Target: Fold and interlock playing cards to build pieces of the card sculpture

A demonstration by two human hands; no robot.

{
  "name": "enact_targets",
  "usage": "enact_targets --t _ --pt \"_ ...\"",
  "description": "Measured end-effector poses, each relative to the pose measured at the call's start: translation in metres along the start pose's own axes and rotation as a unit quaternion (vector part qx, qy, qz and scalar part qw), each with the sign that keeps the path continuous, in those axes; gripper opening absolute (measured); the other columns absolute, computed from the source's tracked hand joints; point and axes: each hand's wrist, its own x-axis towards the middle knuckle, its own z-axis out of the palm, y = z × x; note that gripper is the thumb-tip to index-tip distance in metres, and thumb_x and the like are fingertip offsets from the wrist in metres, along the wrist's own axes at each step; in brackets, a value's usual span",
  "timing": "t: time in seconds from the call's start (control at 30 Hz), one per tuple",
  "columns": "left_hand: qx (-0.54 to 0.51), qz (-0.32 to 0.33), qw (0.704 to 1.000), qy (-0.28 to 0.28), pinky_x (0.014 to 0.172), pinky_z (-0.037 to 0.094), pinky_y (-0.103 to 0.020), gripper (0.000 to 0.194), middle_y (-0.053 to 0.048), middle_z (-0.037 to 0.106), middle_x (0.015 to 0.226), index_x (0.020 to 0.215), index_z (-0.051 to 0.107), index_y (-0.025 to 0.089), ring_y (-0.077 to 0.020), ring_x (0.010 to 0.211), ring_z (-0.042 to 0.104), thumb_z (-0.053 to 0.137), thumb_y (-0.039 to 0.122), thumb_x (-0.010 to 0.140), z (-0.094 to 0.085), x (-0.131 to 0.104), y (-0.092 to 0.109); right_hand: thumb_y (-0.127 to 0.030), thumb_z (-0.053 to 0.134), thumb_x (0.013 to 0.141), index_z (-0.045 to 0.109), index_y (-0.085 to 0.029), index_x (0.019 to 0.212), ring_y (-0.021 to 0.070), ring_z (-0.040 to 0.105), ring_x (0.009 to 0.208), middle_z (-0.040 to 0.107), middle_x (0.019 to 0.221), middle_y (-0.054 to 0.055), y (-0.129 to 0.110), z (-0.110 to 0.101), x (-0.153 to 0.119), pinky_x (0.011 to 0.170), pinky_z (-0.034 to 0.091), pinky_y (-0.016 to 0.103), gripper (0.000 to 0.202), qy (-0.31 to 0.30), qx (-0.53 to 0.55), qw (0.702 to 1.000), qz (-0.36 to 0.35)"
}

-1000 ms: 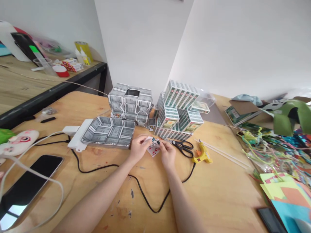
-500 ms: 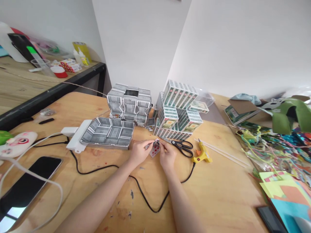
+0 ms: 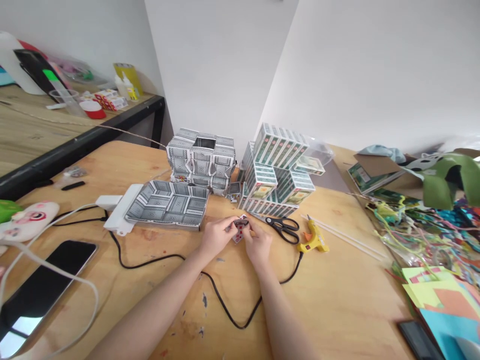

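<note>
Though part-hidden, card (image 3: 238, 237) in both hands (image 3: 216, 237)

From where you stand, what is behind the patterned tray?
A patterned box with a dark opening on top stands behind the tray. The tray covers part of the box's bottom edge, so that cannot be seen.

At the desk's (image 3: 337, 310) middle, one left hand (image 3: 215, 237) and one right hand (image 3: 259, 245) share at least one playing card (image 3: 237, 239). Rightward lie one pair of scissors (image 3: 270, 221), one glue gun (image 3: 315, 239) and two thin rods (image 3: 350, 239). Toward the far edge: one patterned box (image 3: 200, 167), one patterned tray (image 3: 180, 206), over ten green-and-white packs (image 3: 279, 150). Near left corner: one large phone (image 3: 41, 290).
</note>
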Motion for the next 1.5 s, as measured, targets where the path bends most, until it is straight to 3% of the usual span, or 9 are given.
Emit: enact_targets --t 0.3,0.57,0.8,1.03,1.2,1.3,1.4,1.5 --pt "-0.035 -0.027 0.999 0.009 0.065 0.047 -0.021 0.028 -0.003 0.071 0.079 0.095 0.067 0.022 -0.0129 0.064 0.063 0.05 0.015 0.073 -0.001 0.0 -0.003 -0.033 0.049 0.079 0.067 -0.02 0.094 0.019 0.064 0.073 0.07 0.085 0.005 -0.001 -0.001 0.003 0.069 0.049 0.028 0.027 -0.01 0.052 0.999 0.005" --pt "-0.086 -0.033 0.996 0.011 0.065 0.048 -0.022 0.017 -0.004 0.071 0.077 0.083 0.069 0.02 -0.0141 0.065 0.064 0.055 0.027 0.077 -0.004 0.003 -0.004 -0.036 0.049 0.08 0.068 -0.021 0.089 0.0192 0.064 0.072 0.07 0.088 0.006 -0.001 0.0 0.004 0.071 0.049 0.03 0.026 -0.014 0.067 0.998 0.0" --pt "-0.054 0.004 0.998 -0.023 0.054 0.043 -0.018 0.031 -0.003 0.07 0.078 0.106 0.063 0.019 -0.0069 0.049 0.054 0.045 0.02 0.081 -0.002 0.001 -0.008 -0.031 0.045 0.082 0.068 -0.018 0.093 0.0197 0.066 0.078 0.07 0.09 0.007 0.004 0.0 0.004 0.071 0.051 0.03 0.028 0.024 0.039 0.998 -0.036" --pt "-0.095 0.006 0.994 -0.057 0.047 0.039 -0.016 0.045 -0.003 0.069 0.091 0.121 0.051 0.019 -0.004 0.043 0.042 0.043 0.014 0.078 -0.001 0.0 -0.006 -0.035 0.052 0.078 0.068 -0.018 0.085 0.0189 0.064 0.069 0.071 0.081 0.006 0.007 0.0 0.006 0.064 0.049 0.029 0.025 0.034 0.097 0.994 0.039" --pt "-0.121 -0.031 0.99 -0.06 0.05 0.041 -0.016 0.046 -0.001 0.069 0.076 0.119 0.054 0.017 -0.0048 0.045 0.045 0.046 0.012 0.073 0.0 -0.001 -0.007 -0.033 0.053 0.076 0.068 -0.016 0.082 0.0191 0.062 0.071 0.07 0.08 0.006 0.006 0.0 0.006 0.066 0.047 0.03 0.023 0.022 0.131 0.988 0.076" --pt "-0.213 -0.069 0.973 -0.058 0.061 0.047 -0.02 0.044 -0.004 0.069 0.084 0.118 0.054 0.016 -0.0093 0.061 0.058 0.047 0.016 0.075 0.001 0.001 -0.007 -0.034 0.055 0.075 0.066 -0.015 0.078 0.0174 0.06 0.067 0.068 0.076 0.005 0.005 0.001 0.007 0.063 0.045 0.028 0.022 0.015 0.175 0.979 0.101" --pt "-0.349 -0.106 0.93 -0.04 0.077 0.049 -0.027 0.045 -0.01 0.062 0.109 0.119 0.05 0.013 -0.0172 0.092 0.06 0.052 0.02 0.074 0.001 0.005 -0.005 -0.035 0.055 0.075 0.061 -0.015 0.075 0.013 0.053 0.056 0.061 0.065 0.001 0.005 0.003 0.009 0.054 0.042 0.025 0.021 0.01 0.255 0.957 0.14" --pt "-0.418 -0.156 0.893 -0.052 0.08 0.05 -0.032 0.043 -0.012 0.064 0.105 0.113 0.051 0.011 -0.0202 0.094 0.061 0.057 0.021 0.072 0.001 0.008 -0.003 -0.038 0.056 0.074 0.054 -0.017 0.073 0.0096 0.046 0.046 0.054 0.058 -0.003 0.006 0.005 0.011 0.046 0.038 0.022 0.021 0.018 0.333 0.926 0.178"
